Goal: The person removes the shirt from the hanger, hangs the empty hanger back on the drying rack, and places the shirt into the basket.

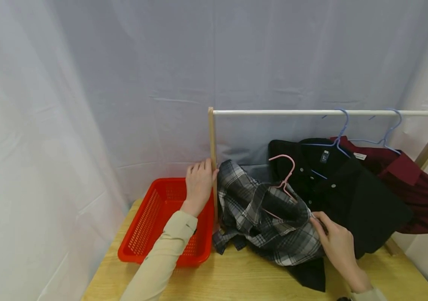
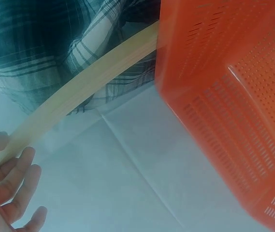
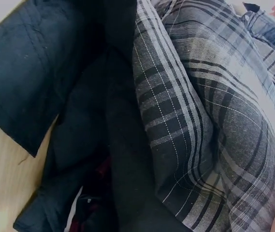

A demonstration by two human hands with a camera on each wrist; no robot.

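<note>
Two shirts, black and red, already hang from the rail on blue hangers. The plaid shirt lies heaped on the tabletop with a pink hanger in its collar, not yet hung. The right hand pinches its cloth; the left hand rests, fingers straight, against the post beside the red basket.

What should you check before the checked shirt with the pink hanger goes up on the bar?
1. Pink hanger inside plaid shirt: ok, hook sticks out at the collar.
2. Right hand pinching the shirt: ok.
3. Left hand steadying the wooden post: ok.
4. Free space on white rail left of the blue hangers: ok.
5. Shirt buttoned: cannot tell.
</note>
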